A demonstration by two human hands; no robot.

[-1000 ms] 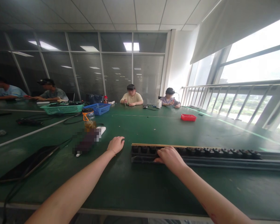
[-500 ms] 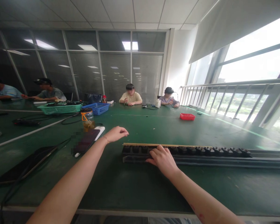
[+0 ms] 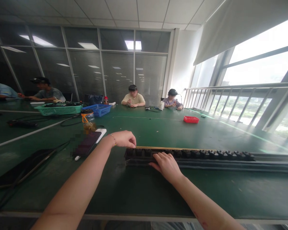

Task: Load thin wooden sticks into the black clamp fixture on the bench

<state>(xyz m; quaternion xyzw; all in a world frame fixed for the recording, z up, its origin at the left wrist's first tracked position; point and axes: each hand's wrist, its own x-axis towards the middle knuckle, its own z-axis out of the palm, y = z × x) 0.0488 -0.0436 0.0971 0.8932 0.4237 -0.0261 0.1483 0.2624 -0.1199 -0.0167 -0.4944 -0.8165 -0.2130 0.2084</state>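
Black and narrow, a long straight tray (image 3: 218,166) bearing a row of small black blocky parts (image 3: 205,155) lies on the green surface (image 3: 144,195), with a thin gold-coloured strip (image 3: 180,149) along its far side. The left hand (image 3: 125,138) is at the strip's left end, fingers curled together (whether they pinch it, I can't make out). The right hand (image 3: 167,164) bends its fingers over the tray, grip hidden. The strip looks light and bendable, best pinched near an end; the tray seems stiff, best held by its sides.
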